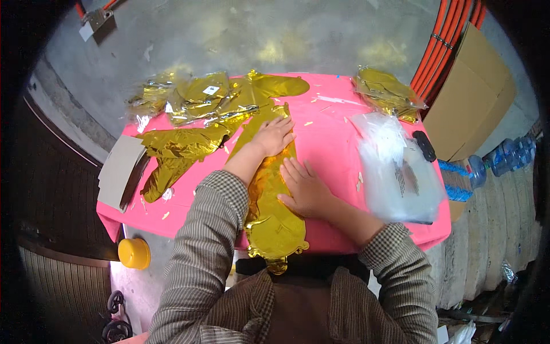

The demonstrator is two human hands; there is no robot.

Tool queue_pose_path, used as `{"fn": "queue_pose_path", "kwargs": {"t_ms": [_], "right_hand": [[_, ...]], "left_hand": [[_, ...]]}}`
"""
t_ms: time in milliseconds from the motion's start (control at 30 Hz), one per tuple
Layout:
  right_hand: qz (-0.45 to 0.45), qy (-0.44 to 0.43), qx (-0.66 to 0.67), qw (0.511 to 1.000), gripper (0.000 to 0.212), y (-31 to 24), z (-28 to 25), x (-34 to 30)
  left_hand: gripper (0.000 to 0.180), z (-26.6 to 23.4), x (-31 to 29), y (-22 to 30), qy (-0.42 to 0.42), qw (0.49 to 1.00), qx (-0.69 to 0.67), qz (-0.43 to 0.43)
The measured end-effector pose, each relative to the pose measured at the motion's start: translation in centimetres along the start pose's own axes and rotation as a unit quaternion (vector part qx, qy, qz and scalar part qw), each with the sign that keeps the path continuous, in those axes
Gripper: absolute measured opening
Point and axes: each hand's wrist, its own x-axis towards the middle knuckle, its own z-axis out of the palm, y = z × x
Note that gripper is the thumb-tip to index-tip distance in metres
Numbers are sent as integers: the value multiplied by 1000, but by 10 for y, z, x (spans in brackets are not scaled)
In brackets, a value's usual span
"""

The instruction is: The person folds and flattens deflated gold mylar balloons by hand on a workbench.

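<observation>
Two bare hands rest on a long gold foil piece

At the left of the pink tabletop [338,155] lies a stack of grey card [120,175]; a yellow tub [134,253] sits below it. Next comes loose gold foil [186,143], with clear-bagged foil [197,106] beyond, bearing a small white label [211,90] too small to read.

At the centre, the gold foil piece [276,232] lies directly beneath the left hand [272,137] and reaches under the fingertips of the right hand [308,192]. Its long axis runs away from the wearer, its near end overhanging the tabletop's edge. The left hand is nearer the far end; the right, at the right edge, is nearer the close end. The left fingers are extended and slightly apart; the right fingers lie close together, thumb apart. Neither hand is clamped on anything.

On the right are more bagged gold foil [387,89], a pile of clear plastic bags [395,186] with blurred dark print, and a small black object [424,145].
</observation>
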Motion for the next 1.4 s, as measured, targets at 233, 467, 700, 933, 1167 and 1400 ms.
{"fn": "queue_pose_path", "kwargs": {"t_ms": [233, 467, 700, 933, 1167, 1400], "right_hand": [[-11, 7, -8, 1000, 71, 0, 0, 2], [-9, 7, -6, 1000, 70, -1, 0, 1], [-5, 7, -7, 1000, 71, 0, -3, -1], [-22, -2, -20, 1000, 70, -1, -4, 0], [-11, -12, -17, 1000, 70, -2, -4, 0], [-20, -4, -31, 999, 70, 1, -3, -1]], "left_hand": [[57, 12, 10, -11, 29, 999, 31, -19], [51, 5, 8, -9, 50, 991, 48, -111], [51, -3, 8, -1, 62, 998, -11, -9], [53, 4, 11, -19, 3, 999, -47, -28], [54, 12, 6, -16, 33, 999, 9, -11], [59, 2, 6, -2, 20, 997, 59, -50]]}}
